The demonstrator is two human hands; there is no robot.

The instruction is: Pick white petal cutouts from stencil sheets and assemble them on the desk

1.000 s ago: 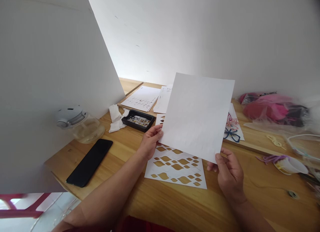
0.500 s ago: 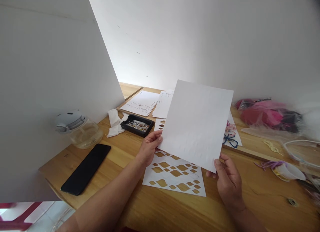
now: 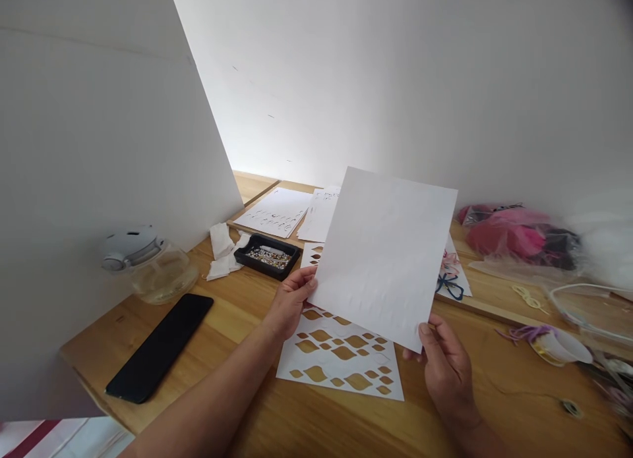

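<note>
Paper [image 3: 386, 254] up in both hands, plain white on the visible face. Pinched near lower-left corner with left hand [image 3: 291, 304], thumb in front, fingers behind. Pinched at lower-right corner with right hand [image 3: 448, 369], same grip, fingertips poking out under the bottom edge. Held tilted above wooden desk [image 3: 297, 426], overlapping in view a patterned sheet [image 3: 326, 362] laid flat underneath. Saw brown-gold leaf-like shapes all over that one; couldn't tell printed from cut through.

Left side: had black tray [image 3: 284, 268] just past left hand, loaded with small mixed beads [image 3: 270, 255], right next to white tissue [image 3: 222, 252]. Had black phone [image 3: 161, 349] flat near the desk's left edge, with grey-topped clear jar [image 3: 165, 273] just behind. Further back, spotted marked papers [image 3: 279, 204], partly hidden by the raised one.

Right side: spotted blue loops [image 3: 450, 286] on white paper, partly covered. Farther out, saw pink bundle [image 3: 519, 237] in clear plastic, yellow cord [image 3: 529, 298], white cup [image 3: 561, 346] with purple strands [image 3: 527, 333] beside, and small spool [image 3: 571, 407] nearer right hand. Couldn't make out dark clutter [image 3: 613, 379] at far right.
</note>
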